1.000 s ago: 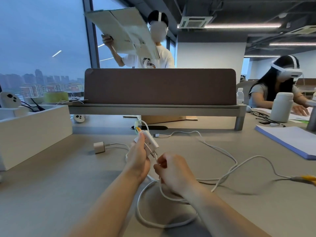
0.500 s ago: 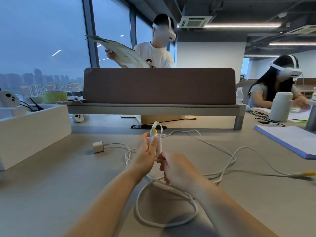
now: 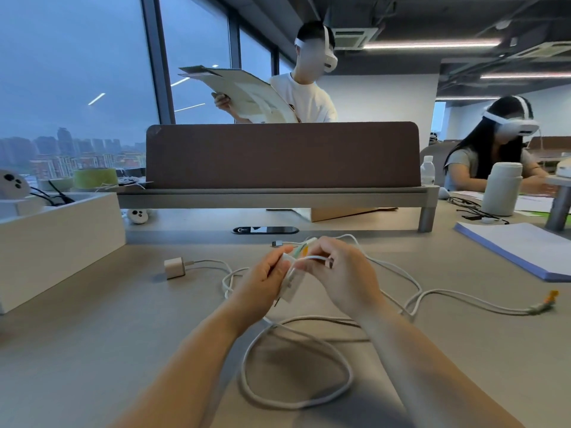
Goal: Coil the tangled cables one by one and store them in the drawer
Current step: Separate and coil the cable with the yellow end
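White cables lie tangled over the grey desk [image 3: 92, 350]. My left hand [image 3: 262, 282] grips a white adapter block [image 3: 292, 284] raised above the desk. My right hand [image 3: 343, 273] pinches a white cable [image 3: 312, 258] beside the block's top, where a green and orange tag shows. A loop of the cable [image 3: 296, 403] lies in front of me between my forearms. Another strand runs right to an orange-tipped plug [image 3: 548, 299]. A white charger cube [image 3: 174, 267] with its own cable sits to the left.
A white open box [image 3: 61, 239] stands at the left. A brown divider screen [image 3: 282, 156] on a raised shelf crosses the back. A blue-edged paper pad [image 3: 522, 250] and a white bottle [image 3: 502, 188] are at the right. Two people with headsets are behind the desk.
My right hand rose from below the block to its top and now pinches the cable there. The left hand holds the block further right and tilted. The cable on the right shifted.
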Demonstrator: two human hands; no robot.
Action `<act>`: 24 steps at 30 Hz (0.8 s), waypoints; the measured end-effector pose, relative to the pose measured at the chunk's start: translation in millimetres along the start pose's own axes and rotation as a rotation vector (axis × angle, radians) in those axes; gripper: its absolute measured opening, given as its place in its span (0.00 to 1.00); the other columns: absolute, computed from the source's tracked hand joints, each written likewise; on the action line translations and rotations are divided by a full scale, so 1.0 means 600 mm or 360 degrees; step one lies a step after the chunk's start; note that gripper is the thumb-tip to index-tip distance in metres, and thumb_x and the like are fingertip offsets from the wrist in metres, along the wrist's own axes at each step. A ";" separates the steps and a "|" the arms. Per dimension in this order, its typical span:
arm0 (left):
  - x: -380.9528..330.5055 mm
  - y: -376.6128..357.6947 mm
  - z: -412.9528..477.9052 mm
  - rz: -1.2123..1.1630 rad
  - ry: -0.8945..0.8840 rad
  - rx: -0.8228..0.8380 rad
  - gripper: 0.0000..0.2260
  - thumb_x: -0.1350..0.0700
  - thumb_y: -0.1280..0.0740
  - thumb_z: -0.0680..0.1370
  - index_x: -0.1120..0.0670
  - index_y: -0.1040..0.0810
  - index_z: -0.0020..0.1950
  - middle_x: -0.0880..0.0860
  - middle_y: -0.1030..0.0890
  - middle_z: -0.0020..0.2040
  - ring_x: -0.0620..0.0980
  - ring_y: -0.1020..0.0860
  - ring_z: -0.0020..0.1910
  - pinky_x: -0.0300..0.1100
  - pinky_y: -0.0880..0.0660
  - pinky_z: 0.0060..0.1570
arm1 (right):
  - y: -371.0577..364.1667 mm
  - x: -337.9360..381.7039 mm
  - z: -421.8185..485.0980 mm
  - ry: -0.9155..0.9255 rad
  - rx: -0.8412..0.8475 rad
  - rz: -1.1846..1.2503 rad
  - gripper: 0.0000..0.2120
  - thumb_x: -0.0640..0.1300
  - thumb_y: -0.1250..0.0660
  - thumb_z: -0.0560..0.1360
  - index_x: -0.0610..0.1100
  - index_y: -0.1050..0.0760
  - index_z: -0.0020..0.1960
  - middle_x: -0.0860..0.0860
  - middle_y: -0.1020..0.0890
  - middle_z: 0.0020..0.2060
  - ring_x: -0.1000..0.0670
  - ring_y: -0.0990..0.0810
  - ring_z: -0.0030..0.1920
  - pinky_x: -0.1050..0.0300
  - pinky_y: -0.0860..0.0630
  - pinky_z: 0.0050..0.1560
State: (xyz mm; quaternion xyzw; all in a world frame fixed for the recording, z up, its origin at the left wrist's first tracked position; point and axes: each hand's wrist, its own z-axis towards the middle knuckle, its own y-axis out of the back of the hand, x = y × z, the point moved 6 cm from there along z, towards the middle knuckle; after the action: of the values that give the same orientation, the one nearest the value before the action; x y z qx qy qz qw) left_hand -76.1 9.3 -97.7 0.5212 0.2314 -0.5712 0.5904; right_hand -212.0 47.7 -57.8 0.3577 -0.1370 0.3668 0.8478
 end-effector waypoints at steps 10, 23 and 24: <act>-0.013 -0.003 -0.008 -0.0105 -0.0040 0.0081 0.11 0.51 0.44 0.82 0.35 0.28 0.58 0.45 0.21 0.54 0.45 0.23 0.53 0.38 0.25 0.52 | -0.002 -0.041 0.003 -0.0375 0.0035 0.0639 0.10 0.48 0.26 0.69 0.41 0.22 0.40 0.48 0.21 0.33 0.55 0.26 0.33 0.62 0.28 0.35; -0.007 -0.018 -0.013 -0.0923 0.0248 0.0174 0.13 0.53 0.44 0.82 0.55 0.22 0.57 0.55 0.22 0.43 0.46 0.26 0.35 0.36 0.27 0.33 | 0.003 -0.040 0.004 -0.0289 -0.0436 0.0378 0.05 0.48 0.28 0.72 0.48 0.22 0.41 0.49 0.21 0.41 0.48 0.23 0.38 0.50 0.21 0.39; -0.007 -0.019 -0.013 -0.0984 0.0248 0.0182 0.14 0.53 0.43 0.81 0.57 0.22 0.59 0.56 0.22 0.43 0.47 0.25 0.36 0.36 0.26 0.33 | 0.003 -0.038 0.002 -0.0255 -0.0445 0.0336 0.04 0.46 0.29 0.73 0.49 0.22 0.41 0.50 0.22 0.41 0.49 0.23 0.39 0.48 0.21 0.40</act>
State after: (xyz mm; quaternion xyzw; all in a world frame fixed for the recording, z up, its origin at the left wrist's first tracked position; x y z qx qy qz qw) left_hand -85.2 19.9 -101.0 0.5007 0.3909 -0.6938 0.3392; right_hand -228.8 35.7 -67.4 0.2480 -0.2905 0.4014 0.8324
